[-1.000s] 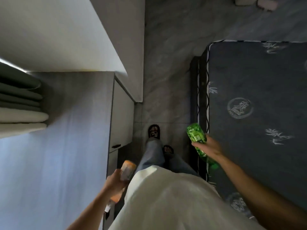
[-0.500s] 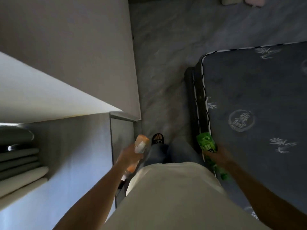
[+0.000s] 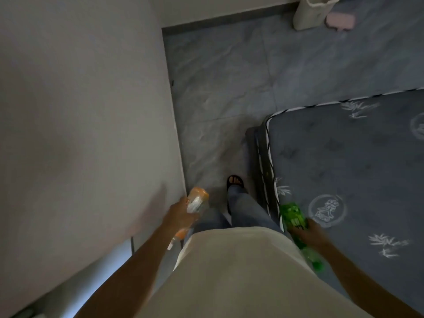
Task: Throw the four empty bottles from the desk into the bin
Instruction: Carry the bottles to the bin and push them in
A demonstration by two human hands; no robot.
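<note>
My left hand (image 3: 181, 214) grips an orange-labelled plastic bottle (image 3: 197, 200) around its middle, base pointing forward, cap end hanging back towards my body. My right hand (image 3: 309, 232) holds a green plastic bottle (image 3: 293, 214) the same way, its green neck trailing below my wrist. Both bottles hang at hip height on either side of me. A pale cream bin (image 3: 314, 10) stands on the floor at the far top right, only its lower part in view.
A tall grey-white cupboard wall (image 3: 87, 111) fills the left side. A bed with a dark grey patterned mattress (image 3: 358, 161) juts in from the right. Between them runs a narrow strip of grey marbled floor (image 3: 229, 88). A pink object (image 3: 340, 20) lies beside the bin.
I have walked forward along the gap between cupboard and bed. The desk has slid out of view behind, and the bin has come into view ahead. Both hands keep their bottles.
</note>
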